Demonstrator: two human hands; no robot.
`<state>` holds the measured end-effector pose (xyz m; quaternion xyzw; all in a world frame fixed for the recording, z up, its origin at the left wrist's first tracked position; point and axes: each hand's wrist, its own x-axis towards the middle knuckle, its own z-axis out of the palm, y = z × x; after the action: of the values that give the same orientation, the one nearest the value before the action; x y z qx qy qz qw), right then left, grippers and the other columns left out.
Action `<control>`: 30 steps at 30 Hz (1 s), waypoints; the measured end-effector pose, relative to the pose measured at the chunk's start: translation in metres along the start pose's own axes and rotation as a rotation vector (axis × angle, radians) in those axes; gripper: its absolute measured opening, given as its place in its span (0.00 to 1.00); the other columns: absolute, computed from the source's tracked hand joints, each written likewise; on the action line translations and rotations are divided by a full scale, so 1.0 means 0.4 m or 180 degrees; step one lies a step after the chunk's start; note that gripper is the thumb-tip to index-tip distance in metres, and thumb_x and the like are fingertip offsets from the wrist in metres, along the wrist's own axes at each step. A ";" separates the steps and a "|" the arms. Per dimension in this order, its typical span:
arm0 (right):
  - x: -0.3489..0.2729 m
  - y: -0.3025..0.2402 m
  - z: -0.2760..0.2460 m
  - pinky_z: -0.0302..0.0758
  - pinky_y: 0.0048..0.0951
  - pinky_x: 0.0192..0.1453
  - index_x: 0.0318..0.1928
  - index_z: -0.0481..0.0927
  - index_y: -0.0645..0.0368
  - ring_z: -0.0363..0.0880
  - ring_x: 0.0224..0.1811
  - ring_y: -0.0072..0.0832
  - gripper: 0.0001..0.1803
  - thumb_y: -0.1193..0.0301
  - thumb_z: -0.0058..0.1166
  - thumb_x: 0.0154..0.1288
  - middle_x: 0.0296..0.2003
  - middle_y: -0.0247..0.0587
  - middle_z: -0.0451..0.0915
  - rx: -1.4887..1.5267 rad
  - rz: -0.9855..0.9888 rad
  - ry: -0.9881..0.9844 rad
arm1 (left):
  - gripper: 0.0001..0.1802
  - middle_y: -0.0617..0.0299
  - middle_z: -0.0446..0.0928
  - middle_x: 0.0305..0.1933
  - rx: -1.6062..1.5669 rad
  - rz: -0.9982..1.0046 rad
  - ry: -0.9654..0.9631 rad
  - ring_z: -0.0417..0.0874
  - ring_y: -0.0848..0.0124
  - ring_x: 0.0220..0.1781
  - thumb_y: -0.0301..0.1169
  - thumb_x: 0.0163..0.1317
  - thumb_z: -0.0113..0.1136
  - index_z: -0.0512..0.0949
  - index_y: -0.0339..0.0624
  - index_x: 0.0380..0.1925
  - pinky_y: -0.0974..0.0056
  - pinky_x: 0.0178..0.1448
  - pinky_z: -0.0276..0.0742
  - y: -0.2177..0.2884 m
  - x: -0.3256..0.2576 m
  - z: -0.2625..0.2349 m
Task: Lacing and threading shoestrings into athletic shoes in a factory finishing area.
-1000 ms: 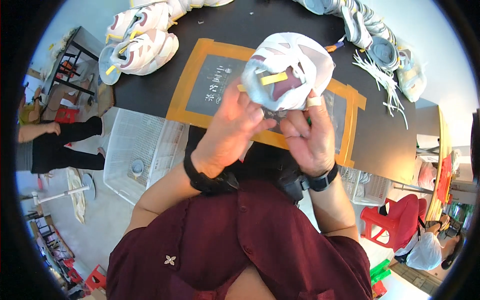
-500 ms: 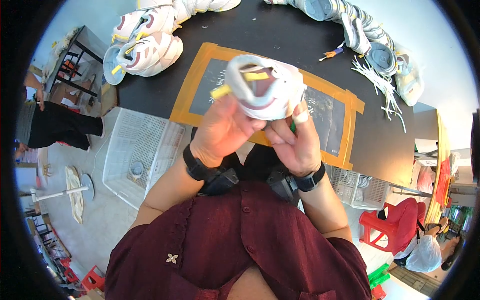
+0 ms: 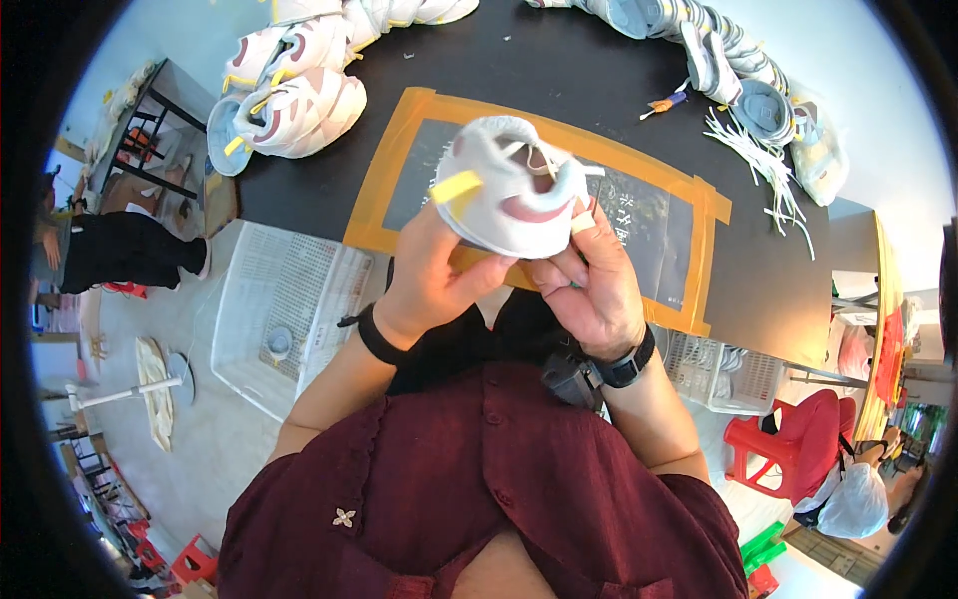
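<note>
white shoe upper (image 3: 507, 218) — left hand (image 3: 431, 275) gripping its heel, right hand (image 3: 591, 290) pinching its edge — hands half closed

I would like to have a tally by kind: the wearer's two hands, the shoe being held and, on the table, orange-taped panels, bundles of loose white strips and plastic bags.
Left hand and right hand: 2
Held shoe: 1
Orange-taped panel: 1
Bundle of white strips: 1
Plastic bag: 1
Total: 6
</note>
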<state>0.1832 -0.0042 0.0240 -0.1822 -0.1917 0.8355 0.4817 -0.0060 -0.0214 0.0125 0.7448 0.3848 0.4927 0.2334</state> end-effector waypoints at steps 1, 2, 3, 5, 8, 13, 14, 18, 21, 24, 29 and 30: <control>0.005 0.001 0.008 0.53 0.17 0.26 0.51 0.74 0.51 0.51 0.19 0.10 0.09 0.65 0.50 0.76 0.25 0.18 0.67 -0.0023 -0.0064 0.0019 | 0.26 0.49 0.77 0.56 0.0180 0.0013 0.0297 0.80 0.53 0.55 0.34 0.54 0.70 0.77 0.37 0.53 0.57 0.57 0.74 -0.004 -0.005 0.002; 0.002 0.000 0.025 0.54 0.18 0.26 0.51 0.73 0.52 0.51 0.19 0.10 0.09 0.65 0.51 0.76 0.25 0.18 0.67 -0.0108 -0.0081 0.0153 | 0.26 0.51 0.77 0.55 0.0169 0.0114 0.0464 0.79 0.54 0.54 0.36 0.54 0.70 0.78 0.38 0.52 0.55 0.58 0.73 -0.006 -0.004 0.007; 0.001 0.005 0.021 0.54 0.18 0.26 0.51 0.73 0.52 0.51 0.19 0.10 0.09 0.65 0.51 0.76 0.25 0.18 0.67 -0.0102 -0.0074 0.0157 | 0.26 0.51 0.77 0.55 0.0172 0.0105 0.0461 0.79 0.54 0.54 0.36 0.54 0.70 0.78 0.38 0.52 0.55 0.58 0.73 0.000 -0.002 0.009; 0.001 0.016 0.012 0.54 0.16 0.25 0.56 0.74 0.50 0.51 0.17 0.09 0.12 0.65 0.48 0.77 0.29 0.19 0.71 -0.0397 -0.0396 -0.0058 | 0.25 0.50 0.77 0.56 0.0262 0.0270 0.0522 0.78 0.54 0.55 0.38 0.55 0.71 0.79 0.38 0.51 0.54 0.59 0.72 0.019 0.008 0.007; -0.004 0.030 0.015 0.55 0.18 0.26 0.49 0.75 0.53 0.55 0.21 0.10 0.09 0.65 0.54 0.74 0.26 0.19 0.70 -0.0600 -0.0466 0.0117 | 0.26 0.50 0.77 0.56 0.1163 0.0513 0.0540 0.79 0.56 0.55 0.40 0.54 0.72 0.79 0.37 0.50 0.54 0.59 0.72 0.032 0.027 -0.006; -0.019 0.068 0.062 0.60 0.17 0.28 0.51 0.76 0.54 0.61 0.25 0.09 0.11 0.66 0.56 0.73 0.29 0.21 0.73 -0.0980 -0.0597 0.0405 | 0.25 0.55 0.79 0.55 -0.1156 0.0002 0.1005 0.80 0.66 0.55 0.35 0.58 0.71 0.77 0.35 0.52 0.61 0.57 0.75 0.047 0.013 0.065; -0.020 0.075 0.053 0.62 0.16 0.29 0.51 0.76 0.55 0.63 0.26 0.09 0.12 0.66 0.57 0.72 0.30 0.22 0.74 -0.1170 -0.0677 0.0343 | 0.23 0.57 0.78 0.55 -0.1649 -0.0504 0.0985 0.80 0.67 0.54 0.32 0.60 0.68 0.76 0.35 0.53 0.62 0.56 0.76 0.053 0.004 0.070; -0.032 0.068 0.025 0.66 0.16 0.32 0.43 0.75 0.58 0.68 0.29 0.10 0.10 0.68 0.62 0.68 0.31 0.26 0.75 -0.2639 -0.1129 0.0569 | 0.26 0.60 0.73 0.62 -0.3518 -0.1351 0.0907 0.74 0.67 0.63 0.26 0.66 0.59 0.67 0.41 0.63 0.57 0.67 0.69 0.027 0.004 0.064; -0.057 0.048 -0.009 0.67 0.18 0.28 0.39 0.74 0.58 0.68 0.25 0.17 0.18 0.68 0.72 0.56 0.30 0.30 0.74 -0.3982 -0.2674 0.0845 | 0.27 0.59 0.72 0.65 -0.3752 -0.1280 0.1118 0.73 0.65 0.66 0.25 0.65 0.60 0.67 0.43 0.64 0.55 0.69 0.68 0.022 0.010 0.060; -0.064 0.014 0.048 0.71 0.22 0.28 0.44 0.76 0.57 0.72 0.25 0.21 0.20 0.68 0.73 0.54 0.31 0.33 0.75 -0.4861 -0.2840 0.0689 | 0.23 0.62 0.76 0.60 -0.3629 -0.1023 0.0990 0.75 0.71 0.62 0.24 0.66 0.61 0.72 0.39 0.61 0.61 0.65 0.71 0.008 -0.011 0.061; -0.013 -0.008 0.060 0.77 0.29 0.31 0.39 0.83 0.56 0.80 0.29 0.31 0.17 0.77 0.70 0.45 0.33 0.37 0.78 -0.5292 -0.3939 0.0060 | 0.19 0.63 0.78 0.56 -0.2855 -0.0972 0.0659 0.78 0.73 0.57 0.23 0.67 0.60 0.75 0.37 0.58 0.66 0.60 0.75 0.019 -0.021 0.075; -0.021 -0.004 0.068 0.76 0.29 0.29 0.35 0.84 0.55 0.80 0.28 0.32 0.14 0.78 0.68 0.43 0.34 0.36 0.79 -0.5174 -0.3920 0.0114 | 0.20 0.63 0.78 0.57 -0.3050 -0.1054 0.0695 0.77 0.73 0.59 0.24 0.67 0.61 0.74 0.38 0.59 0.65 0.62 0.74 0.028 -0.015 0.074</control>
<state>0.1748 -0.0146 0.0492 -0.3364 -0.7541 0.0567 0.5612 0.0236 -0.0321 0.0053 0.4277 0.2508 0.6450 0.5816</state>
